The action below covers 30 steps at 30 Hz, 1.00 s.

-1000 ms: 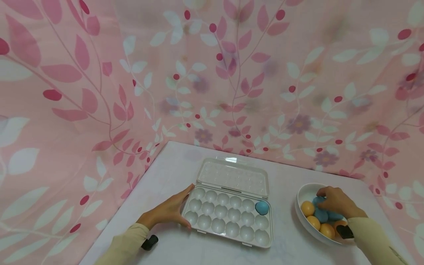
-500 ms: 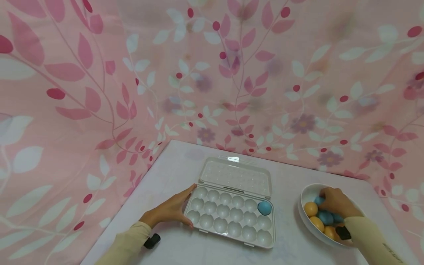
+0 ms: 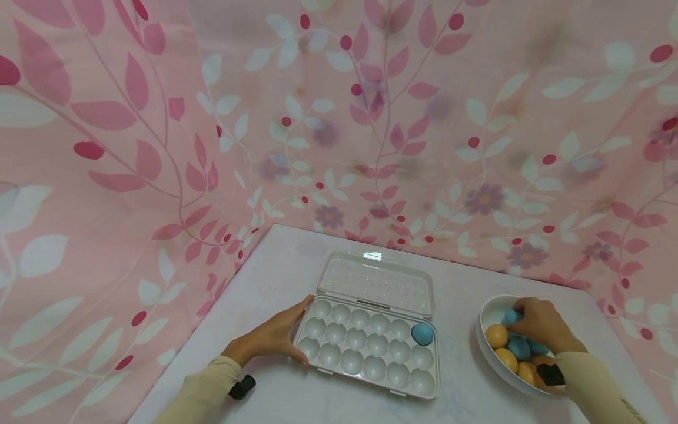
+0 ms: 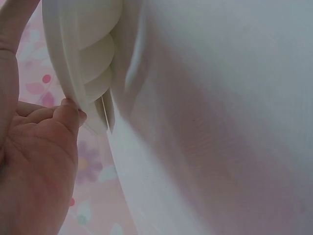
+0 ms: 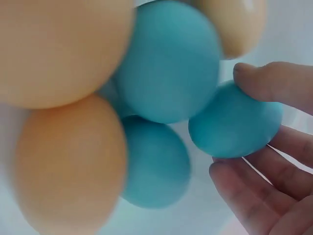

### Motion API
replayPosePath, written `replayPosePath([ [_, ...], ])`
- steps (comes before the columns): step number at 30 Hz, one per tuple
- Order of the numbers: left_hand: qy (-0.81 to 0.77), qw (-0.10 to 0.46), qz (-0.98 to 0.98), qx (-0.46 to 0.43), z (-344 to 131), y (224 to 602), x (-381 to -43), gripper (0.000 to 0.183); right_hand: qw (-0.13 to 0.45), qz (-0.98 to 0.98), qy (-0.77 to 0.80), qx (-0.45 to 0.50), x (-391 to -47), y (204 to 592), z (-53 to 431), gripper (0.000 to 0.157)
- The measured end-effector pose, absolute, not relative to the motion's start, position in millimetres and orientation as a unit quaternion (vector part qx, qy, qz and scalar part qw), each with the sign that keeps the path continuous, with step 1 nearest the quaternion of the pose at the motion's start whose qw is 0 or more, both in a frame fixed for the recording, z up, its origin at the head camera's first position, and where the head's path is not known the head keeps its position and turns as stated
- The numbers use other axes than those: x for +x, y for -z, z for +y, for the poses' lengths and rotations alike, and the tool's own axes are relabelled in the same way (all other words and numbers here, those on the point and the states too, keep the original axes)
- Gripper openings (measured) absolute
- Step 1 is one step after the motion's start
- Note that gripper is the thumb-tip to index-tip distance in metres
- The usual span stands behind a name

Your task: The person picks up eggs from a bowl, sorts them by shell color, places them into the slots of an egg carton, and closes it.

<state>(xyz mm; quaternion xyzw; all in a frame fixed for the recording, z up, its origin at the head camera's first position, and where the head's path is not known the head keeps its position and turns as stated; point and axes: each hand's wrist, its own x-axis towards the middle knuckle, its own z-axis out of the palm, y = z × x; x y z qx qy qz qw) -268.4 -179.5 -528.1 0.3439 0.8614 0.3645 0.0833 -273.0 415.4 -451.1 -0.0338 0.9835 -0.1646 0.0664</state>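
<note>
Barely begun: seated one blue egg point(image 3: 422, 334) in tray point(image 3: 356, 338).
Pinched another egg point(image 5: 234, 122) in bowl point(image 3: 495, 309) with right hand point(image 3: 542, 324), spread left hand point(image 3: 275, 338) against tray edge, leaving other cups point(image 3: 352, 362) unfilled.

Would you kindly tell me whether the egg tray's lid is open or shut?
Open: the lid lies folded back beyond the tray, leaving its cups and one blue egg uncovered.
</note>
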Motion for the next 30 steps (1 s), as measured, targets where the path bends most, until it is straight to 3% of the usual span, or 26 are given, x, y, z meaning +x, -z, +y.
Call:
replayPosePath([
  [5, -0.365, 0.085, 0.862, 0.34, -180, 526, -267, 0.14, 0.034, 0.982, 0.179, -0.044, -267, 439, 407, 0.053],
  [16, -0.371, 0.095, 0.862, 0.333, -178, 522, -265, 0.139, -0.086, 0.967, 0.218, -0.094, -257, 409, 359, 0.037],
  [30, -0.375, 0.098, 0.861, 0.329, -177, 522, -264, 0.138, -0.102, 0.937, 0.307, -0.133, -251, 413, 274, 0.039],
])
